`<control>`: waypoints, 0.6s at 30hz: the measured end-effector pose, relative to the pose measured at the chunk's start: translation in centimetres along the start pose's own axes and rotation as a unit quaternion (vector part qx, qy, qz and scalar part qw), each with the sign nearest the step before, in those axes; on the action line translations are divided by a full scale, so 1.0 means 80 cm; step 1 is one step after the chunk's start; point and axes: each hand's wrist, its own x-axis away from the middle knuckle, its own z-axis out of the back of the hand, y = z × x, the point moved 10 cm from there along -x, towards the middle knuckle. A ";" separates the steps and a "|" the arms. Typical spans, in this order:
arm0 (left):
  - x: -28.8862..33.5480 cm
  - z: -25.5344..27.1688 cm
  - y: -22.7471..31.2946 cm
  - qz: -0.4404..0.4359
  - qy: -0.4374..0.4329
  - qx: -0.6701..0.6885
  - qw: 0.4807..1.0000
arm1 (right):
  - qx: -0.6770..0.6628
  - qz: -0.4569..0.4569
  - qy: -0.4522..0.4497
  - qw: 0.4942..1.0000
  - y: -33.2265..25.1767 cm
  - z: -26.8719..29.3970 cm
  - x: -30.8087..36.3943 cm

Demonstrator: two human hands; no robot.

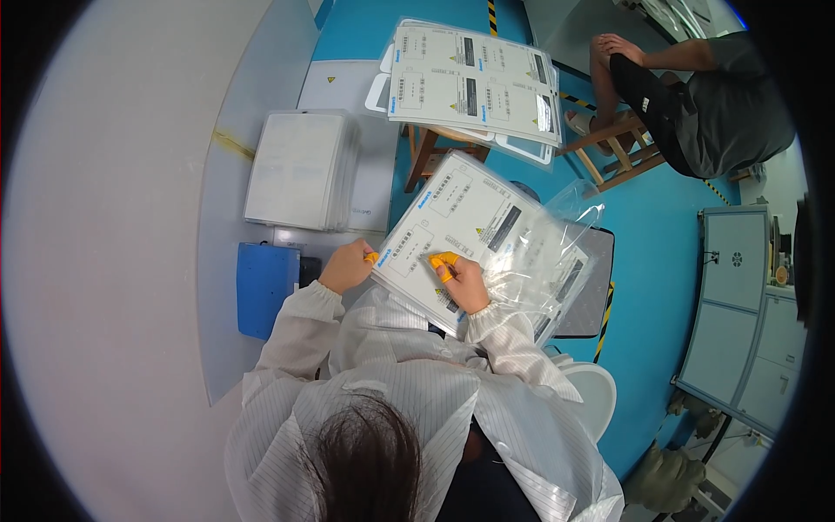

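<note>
A stack of white printed label sheets [452,217] lies tilted across my lap, with black boxes, blue marks and yellow warning triangles on it. At its left edge my left hand [348,266] is closed, a yellow finger cot on one fingertip, gripping the sheet's edge. My right hand [465,284] rests over the middle of the top sheet, its fingers in yellow finger cots pinched together. Whatever is between them is too small to make out. Crumpled clear plastic film [531,261] covers the right part of the sheets, next to my right wrist.
Another pile of printed sheets [474,83] lies on a wooden stool [424,157] ahead. To the left are a stack of white panels [296,170] and a blue box [265,290]. Another person [713,104] sits at the upper right. A grey cabinet [731,296] stands right.
</note>
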 end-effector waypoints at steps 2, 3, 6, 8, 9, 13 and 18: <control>-0.003 -0.001 -0.017 0.007 -0.002 0.018 1.000 | -0.012 0.003 0.001 1.000 -0.002 -0.003 -0.001; -0.007 -0.011 -0.030 0.009 -0.022 0.065 0.998 | -0.010 0.003 -0.001 1.000 -0.003 -0.004 -0.001; -0.009 -0.022 -0.032 0.036 -0.066 0.168 0.983 | -0.017 0.000 0.008 1.000 0.006 0.004 0.002; -0.006 -0.024 -0.034 0.061 -0.087 0.247 0.963 | -0.022 -0.012 0.007 1.000 0.007 0.001 0.000; -0.005 -0.021 -0.031 0.062 -0.087 0.283 0.953 | -0.021 -0.012 0.007 1.000 0.005 0.000 0.000; 0.003 -0.012 0.006 0.056 -0.135 0.309 0.940 | 0.038 0.023 -0.008 0.999 -0.036 -0.008 -0.002; 0.004 -0.019 0.024 0.018 -0.122 0.341 0.932 | 0.151 0.070 -0.096 0.981 -0.067 -0.058 -0.015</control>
